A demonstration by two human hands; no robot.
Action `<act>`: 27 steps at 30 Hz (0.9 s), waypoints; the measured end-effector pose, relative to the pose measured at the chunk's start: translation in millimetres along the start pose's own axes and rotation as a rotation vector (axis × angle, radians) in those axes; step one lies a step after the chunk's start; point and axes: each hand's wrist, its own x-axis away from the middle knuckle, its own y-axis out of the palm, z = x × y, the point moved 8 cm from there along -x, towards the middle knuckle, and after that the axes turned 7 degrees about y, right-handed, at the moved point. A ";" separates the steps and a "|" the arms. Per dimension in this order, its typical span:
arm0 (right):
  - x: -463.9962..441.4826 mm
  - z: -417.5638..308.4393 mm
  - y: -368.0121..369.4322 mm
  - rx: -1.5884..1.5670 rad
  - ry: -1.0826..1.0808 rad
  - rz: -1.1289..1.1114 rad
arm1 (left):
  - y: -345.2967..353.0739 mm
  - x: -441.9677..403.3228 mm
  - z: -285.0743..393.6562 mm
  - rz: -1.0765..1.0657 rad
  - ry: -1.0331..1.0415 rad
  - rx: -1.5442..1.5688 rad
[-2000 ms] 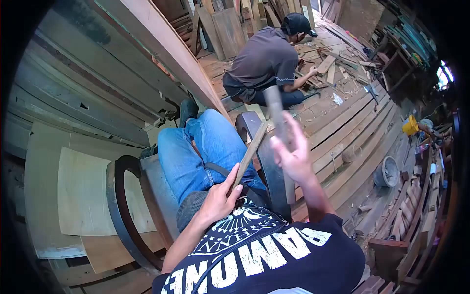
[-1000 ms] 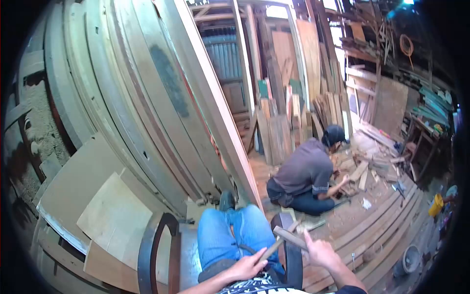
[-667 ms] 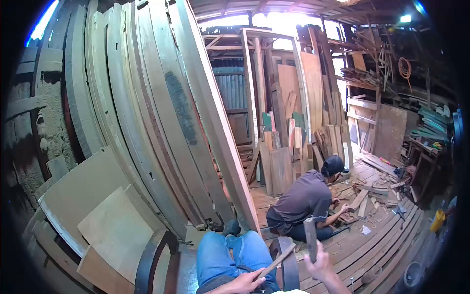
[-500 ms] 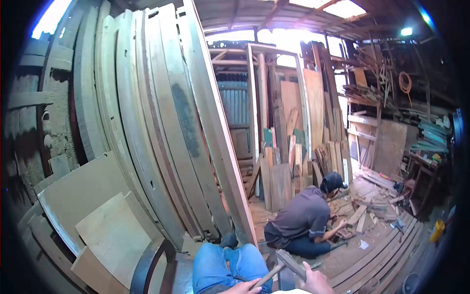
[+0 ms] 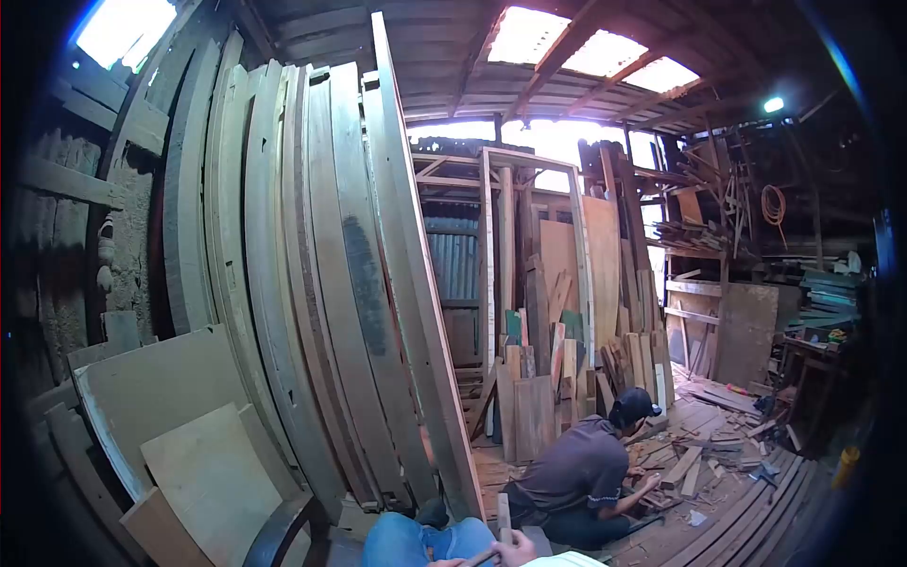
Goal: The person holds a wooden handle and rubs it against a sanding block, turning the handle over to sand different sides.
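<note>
At the bottom edge, my right hand [image 5: 516,550] is closed around a narrow greyish bar [image 5: 504,515] that stands nearly upright. My left hand [image 5: 448,563] is mostly cut off by the frame, with its fingers around a thin wooden stick [image 5: 480,558]. The stick slants up to the bar and meets or crosses it near my right hand; whether the two are joined, I cannot tell. Both hands are in front of my lap, by the blue jeans [image 5: 402,541] on my legs.
A co-worker [image 5: 576,472] crouches ahead to the right among wood scraps [image 5: 694,468]. Tall boards [image 5: 331,265] lean on the left, above a dark curved armrest [image 5: 274,534]. Long planks [image 5: 756,520] lie on the right floor. A door frame [image 5: 488,255] stands behind.
My view has tilted upward, so the hands and lap sit lower in frame. The bar has turned from slanting to nearly upright. The co-worker remains crouched.
</note>
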 end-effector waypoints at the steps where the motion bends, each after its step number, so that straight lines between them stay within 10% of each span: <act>1: -12.1 16.5 4.1 -0.059 -0.003 0.003 | -8.5 -0.1 -6.9 -0.001 0.003 0.002; 5: 8.5 -37.4 27.3 -0.090 -0.001 -0.099 | -34.7 10.9 -38.6 0.093 0.186 0.107; 10: -29.3 -18.4 81.4 -0.058 0.267 -0.262 | -28.6 37.5 -157.8 -0.163 -0.253 0.400; 17: -20.1 -27.5 131.6 0.045 0.348 -0.368 | -50.4 61.5 -111.1 -0.458 -0.346 0.391; 21: -23.5 -6.4 127.5 0.335 0.183 -0.356 | -55.8 69.1 -102.2 -0.545 -0.334 0.028; 23: -9.0 -27.5 121.4 0.849 -0.280 -0.228 | -59.2 72.9 -94.9 -0.521 -0.309 -0.159; 27: 17.8 -16.3 138.9 1.128 -0.204 -0.448 | -70.7 69.9 -75.5 -0.501 -0.287 -0.378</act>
